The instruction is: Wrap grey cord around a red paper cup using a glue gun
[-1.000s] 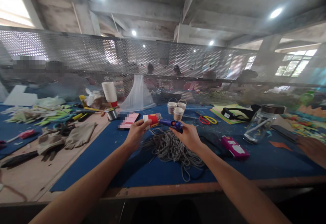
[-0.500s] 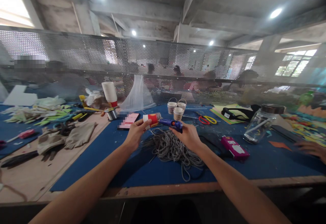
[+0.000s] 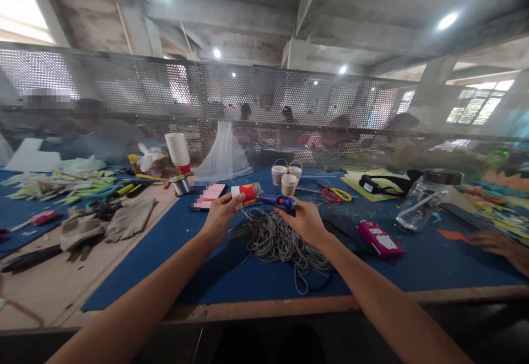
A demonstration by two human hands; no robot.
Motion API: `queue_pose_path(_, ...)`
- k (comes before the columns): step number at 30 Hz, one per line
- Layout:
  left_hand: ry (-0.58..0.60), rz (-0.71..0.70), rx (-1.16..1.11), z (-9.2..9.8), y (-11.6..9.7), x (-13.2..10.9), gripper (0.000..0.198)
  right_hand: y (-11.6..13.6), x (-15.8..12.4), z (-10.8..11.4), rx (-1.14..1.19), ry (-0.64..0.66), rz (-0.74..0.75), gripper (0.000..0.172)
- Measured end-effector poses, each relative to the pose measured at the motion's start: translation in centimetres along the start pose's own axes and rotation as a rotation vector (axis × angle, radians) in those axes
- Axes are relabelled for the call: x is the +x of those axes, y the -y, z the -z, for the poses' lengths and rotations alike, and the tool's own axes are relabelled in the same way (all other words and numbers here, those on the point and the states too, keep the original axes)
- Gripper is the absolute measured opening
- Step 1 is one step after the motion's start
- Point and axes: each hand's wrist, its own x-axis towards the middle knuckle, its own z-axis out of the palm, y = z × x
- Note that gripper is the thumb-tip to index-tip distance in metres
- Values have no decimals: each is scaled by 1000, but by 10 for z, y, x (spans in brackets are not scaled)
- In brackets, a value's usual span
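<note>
Over the blue table mat, my left hand is closed around a red and white paper cup lying on its side in the air. A greyish band shows at the cup's right end. My right hand grips a blue glue gun, its nozzle pointing left at the cup's right end; whether they touch I cannot make out. Below both hands lies a loose heap of grey cord. Just beyond stand small cups with handles, like little buckets.
Left: a stack of paper cups, a wire spool, a phone and work gloves. Right: scissors, a magenta box, a glass jar and a co-worker's hand. A perforated screen stands behind.
My hands, the cup and the glue gun have hardly moved. At the right edge, the co-worker's hand has shifted left to the orange piece.
</note>
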Motion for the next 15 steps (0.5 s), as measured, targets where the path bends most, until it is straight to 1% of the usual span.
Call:
queue_pose_path(7, 28, -12, -41, 1, 1, 1, 41, 2, 0, 2, 18, 8, 0, 29)
queue_pose_path(15, 6, -10, -46, -1, -2, -1, 39, 2, 0, 2, 17, 15, -13, 28)
